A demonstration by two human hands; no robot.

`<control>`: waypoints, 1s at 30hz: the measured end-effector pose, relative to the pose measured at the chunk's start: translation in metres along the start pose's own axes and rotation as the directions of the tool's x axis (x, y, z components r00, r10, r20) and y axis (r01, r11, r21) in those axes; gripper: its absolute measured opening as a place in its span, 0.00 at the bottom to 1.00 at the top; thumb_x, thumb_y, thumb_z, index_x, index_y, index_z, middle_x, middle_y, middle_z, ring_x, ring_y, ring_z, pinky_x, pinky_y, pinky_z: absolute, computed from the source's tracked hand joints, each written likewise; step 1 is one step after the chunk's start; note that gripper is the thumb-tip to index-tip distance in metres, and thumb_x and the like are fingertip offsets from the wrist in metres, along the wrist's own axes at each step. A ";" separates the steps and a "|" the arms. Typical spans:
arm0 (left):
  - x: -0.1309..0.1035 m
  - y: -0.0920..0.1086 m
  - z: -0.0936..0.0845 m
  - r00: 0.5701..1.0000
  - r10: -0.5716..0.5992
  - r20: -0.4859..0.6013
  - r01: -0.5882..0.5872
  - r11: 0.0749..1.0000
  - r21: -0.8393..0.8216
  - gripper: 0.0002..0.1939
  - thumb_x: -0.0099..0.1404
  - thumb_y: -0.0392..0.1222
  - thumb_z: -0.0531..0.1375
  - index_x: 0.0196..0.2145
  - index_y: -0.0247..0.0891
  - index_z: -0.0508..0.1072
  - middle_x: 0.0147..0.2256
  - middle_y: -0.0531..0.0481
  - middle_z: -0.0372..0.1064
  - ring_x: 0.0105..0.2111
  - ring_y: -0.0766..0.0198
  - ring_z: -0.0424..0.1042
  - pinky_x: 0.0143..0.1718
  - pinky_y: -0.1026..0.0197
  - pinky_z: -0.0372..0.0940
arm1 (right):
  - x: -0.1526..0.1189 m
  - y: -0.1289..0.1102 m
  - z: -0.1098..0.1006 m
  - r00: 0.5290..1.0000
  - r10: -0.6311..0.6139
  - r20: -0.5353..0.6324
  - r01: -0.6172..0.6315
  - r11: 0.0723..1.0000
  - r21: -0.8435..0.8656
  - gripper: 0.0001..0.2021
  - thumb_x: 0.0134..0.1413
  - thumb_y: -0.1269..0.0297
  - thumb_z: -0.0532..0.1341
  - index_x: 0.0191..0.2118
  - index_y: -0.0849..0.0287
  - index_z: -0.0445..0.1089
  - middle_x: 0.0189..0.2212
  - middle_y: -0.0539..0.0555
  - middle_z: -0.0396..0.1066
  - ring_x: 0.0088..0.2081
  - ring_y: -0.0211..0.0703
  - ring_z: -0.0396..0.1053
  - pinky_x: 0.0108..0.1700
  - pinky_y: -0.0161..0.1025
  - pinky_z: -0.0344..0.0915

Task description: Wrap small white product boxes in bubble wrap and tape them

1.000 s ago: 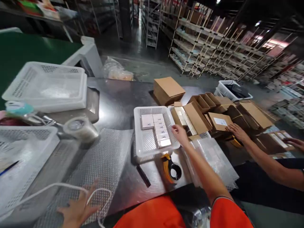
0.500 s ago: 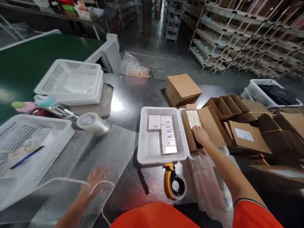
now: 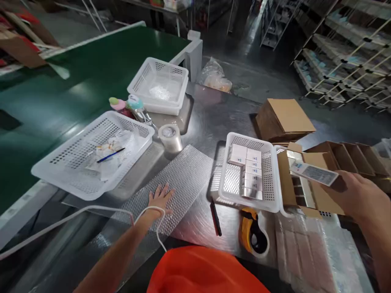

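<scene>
Conveyor belt [image 3: 97, 73]: green, stretching across the upper left, beyond the work surface.
Metal worktable [image 3: 210, 110]: grey, shiny, carrying the packing gear.
Bubble wrap [image 3: 191, 175]: clear sheet lying flat, left of centre.
Left basket [image 3: 67, 160]: white, perforated, with crumpled plastic inside.
Open carton [image 3: 285, 179]: brown, flaps up, set in another white basket, with slim boxes inside.
Middle basket [image 3: 271, 185]: white, just left of the carton, with small white boxes [image 3: 252, 173] grouped inside; bare mesh shows at its near left.
Right hand [image 3: 354, 193]: fingers closed around the end of one slim box, arm reaching in from the right.
Left hand [image 3: 159, 200]: palm down on the bubble wrap, fingers spread, gripping nothing; a white cord [image 3: 97, 207] crosses by the wrist.
Tape dispenser [image 3: 247, 232]: yellow and black, near the middle basket's front edge.
Clear tape roll [image 3: 171, 141]: standing between the left basket and the wrap.
Held slim box [image 3: 314, 171]: white with a grey printed panel, tilted above the carton.
Marker [image 3: 215, 217]: black, left of the dispenser.
Pen [image 3: 110, 155]: blue, in the left basket.
</scene>
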State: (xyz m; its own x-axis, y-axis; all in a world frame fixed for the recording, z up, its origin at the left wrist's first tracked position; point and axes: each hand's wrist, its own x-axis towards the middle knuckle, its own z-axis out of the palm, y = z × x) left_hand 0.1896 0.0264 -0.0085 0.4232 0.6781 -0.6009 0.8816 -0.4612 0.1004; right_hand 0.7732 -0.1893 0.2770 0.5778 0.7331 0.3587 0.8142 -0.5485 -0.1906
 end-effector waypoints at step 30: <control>-0.001 -0.003 -0.010 0.999 0.015 0.041 -0.011 0.995 -0.104 0.58 0.56 0.51 0.69 0.74 0.52 0.39 0.75 0.49 0.20 0.73 0.34 0.21 0.67 0.22 0.32 | -0.191 -0.329 0.352 0.953 -0.218 0.213 0.007 0.713 0.701 0.18 0.62 0.66 0.55 0.57 0.56 0.67 0.53 0.61 0.69 0.51 0.50 0.70 0.53 0.46 0.71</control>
State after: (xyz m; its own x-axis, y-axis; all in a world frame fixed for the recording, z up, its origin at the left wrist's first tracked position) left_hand 0.1887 0.0332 -0.0006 0.4273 0.6474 -0.6311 0.8940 -0.4064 0.1884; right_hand 0.4151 -0.0077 -0.0508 0.3851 0.9033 0.1889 0.6244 -0.1043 -0.7741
